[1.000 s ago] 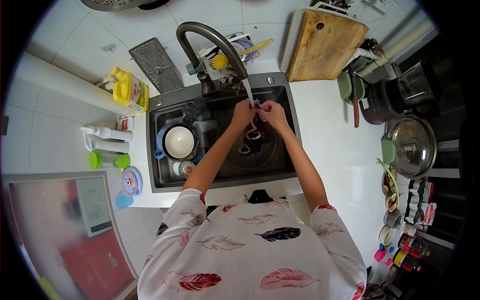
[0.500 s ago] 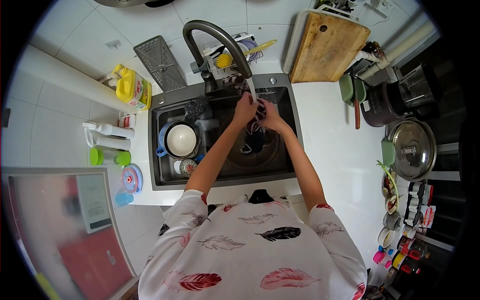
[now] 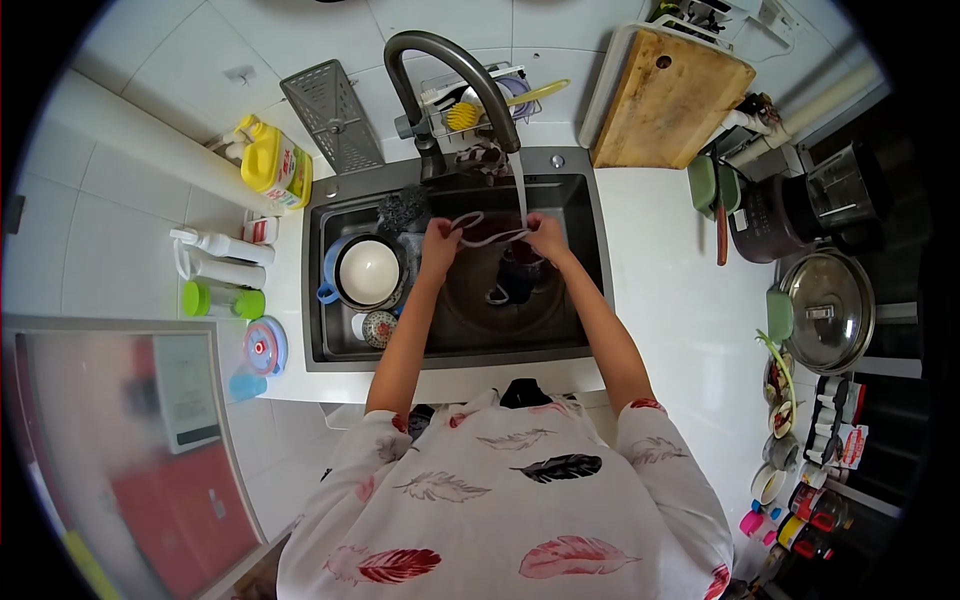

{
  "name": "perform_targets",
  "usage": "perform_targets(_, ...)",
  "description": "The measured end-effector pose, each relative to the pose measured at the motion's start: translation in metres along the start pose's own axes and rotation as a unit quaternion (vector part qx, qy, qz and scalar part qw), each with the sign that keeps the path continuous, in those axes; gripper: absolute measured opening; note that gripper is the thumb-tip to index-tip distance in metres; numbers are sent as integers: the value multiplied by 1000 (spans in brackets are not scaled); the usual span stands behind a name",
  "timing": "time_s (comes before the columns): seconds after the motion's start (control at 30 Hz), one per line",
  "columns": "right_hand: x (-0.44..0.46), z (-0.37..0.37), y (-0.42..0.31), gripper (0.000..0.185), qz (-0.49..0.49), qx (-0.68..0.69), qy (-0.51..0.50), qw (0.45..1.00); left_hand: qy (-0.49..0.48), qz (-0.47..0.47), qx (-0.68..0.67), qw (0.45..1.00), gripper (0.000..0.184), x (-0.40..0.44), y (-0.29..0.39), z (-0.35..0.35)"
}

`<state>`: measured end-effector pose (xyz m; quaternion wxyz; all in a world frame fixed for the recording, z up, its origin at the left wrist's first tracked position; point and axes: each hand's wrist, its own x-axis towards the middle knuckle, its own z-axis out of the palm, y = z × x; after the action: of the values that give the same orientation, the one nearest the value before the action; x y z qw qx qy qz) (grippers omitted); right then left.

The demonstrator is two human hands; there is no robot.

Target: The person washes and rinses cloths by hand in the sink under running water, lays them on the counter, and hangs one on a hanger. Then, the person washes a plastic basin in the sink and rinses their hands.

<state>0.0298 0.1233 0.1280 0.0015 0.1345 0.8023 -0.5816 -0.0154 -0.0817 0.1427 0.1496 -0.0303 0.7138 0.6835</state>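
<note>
In the head view, a pale looped strap [image 3: 489, 241] stretches between my two hands above the sink [image 3: 420, 357]. My left hand [image 3: 441, 248] pinches its left end, and my right hand [image 3: 545, 238] grips its right end beside the stream of running water [image 3: 519, 195]. Below my right hand, a dark wet cloth [image 3: 518, 278] hangs into a round basin in the sink; I cannot tell whether the strap is joined to it. The gooseneck faucet [image 3: 455, 55] arches over from behind. Another patterned cloth [image 3: 483, 160] lies at the faucet's base.
Left in the sink stand a pot with a white bowl [image 3: 368, 273], a patterned cup [image 3: 378, 328] and a dark scrubber [image 3: 404, 208]. A yellow detergent jug [image 3: 276, 165] is at the left corner. Cutting boards [image 3: 670, 100] lean back right, near a blender [image 3: 840, 190].
My hands have moved apart, from close together on the dark patterned cloth under the water to either end of a pale strap. My left hand has shifted left; the view has shifted slightly.
</note>
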Motion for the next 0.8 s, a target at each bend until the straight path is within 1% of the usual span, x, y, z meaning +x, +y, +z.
perform_targets(0.03,-1,-1,-4,26,-21,-54,-2,998,1,0,-1,1000,19,-1,-14,-5)
perform_targets(0.07,-4,-2,-10,26,-21,-55,-3,998,-22,-53,35,998,21,-3,-26,-9)
perform_targets(0.1,-10,-2,-15,26,-42,-104,14,994,-46,-105,70,991,24,-8,-31,-11)
perform_targets(0.13,-16,0,-20,27,-62,-154,30,986,-45,-105,69,991,24,-13,-37,-10)
perform_targets(0.17,-21,4,-22,27,-62,-155,30,986,-86,-216,-51,971,32,-20,-40,-6)
perform_targets(0.2,-26,9,-23,26,-91,-148,33,984,-125,-321,-170,923,41,-28,-38,0)
perform_targets(0.23,-32,14,-23,25,-119,-141,37,982,-125,-321,-171,923,41,-33,-35,7)
perform_targets(0.27,-37,20,-27,23,-128,-162,12,978,-120,-416,-259,863,47,-42,-20,16)
perform_targets(0.3,-46,25,-32,23,-156,-155,-7,975,-113,-504,-341,786,52,-49,-15,23)
perform_targets(0.33,-54,29,-38,23,-180,-162,-26,970,-114,-505,-341,784,52,-52,-18,26)
perform_targets(0.37,-63,31,-45,24,-205,-167,-44,963,-182,-425,-422,780,48,-54,-26,29)
perform_targets(0.4,-71,32,-53,24,-204,-168,-44,963,-246,-337,-496,762,45,-52,-39,30)
perform_targets(0.43,-80,33,-61,27,-236,-182,-64,952,-246,-339,-496,761,45,-45,-57,30)
perform_targets(0.47,-87,32,-69,29,-269,-195,-83,940,-205,-298,-495,790,41,-33,-86,29)
perform_targets(0.5,-94,31,-77,29,-268,-195,-83,940,-163,-255,-491,817,37,-32,-86,29)
perform_targets(0.53,-100,30,-84,31,-306,-271,-63,911,-181,-211,-507,816,30,-35,-88,26)
perform_targets(0.57,-103,29,-88,33,-342,-344,-43,873,-181,-211,-506,816,30,-35,-82,26)
perform_targets(0.6,-102,33,-76,32,-327,-303,-1,895,-167,-215,-533,801,28,-34,-76,27)
perform_targets(0.63,-102,35,-68,32,-327,-302,-1,895,-152,-220,-559,785,27,-34,-70,28)
perform_targets(0.67,-104,37,-63,29,-172,-220,6,960,-123,-225,-584,770,24,-35,-67,27)
perform_targets(0.7,-105,38,-59,25,-12,-130,11,991,-123,-225,-584,771,24,-37,-64,27)
perform_targets(0.73,-103,40,-54,18,184,100,-4,978,-111,-214,-600,763,22,-40,-62,27)
perform_targets(0.77,-102,41,-42,18,185,100,-4,978,-99,-204,-615,755,21,-43,-58,28)
perform_targets(0.8,-101,41,-26,20,241,368,-57,896,-81,-196,-632,745,17,-47,-45,31)
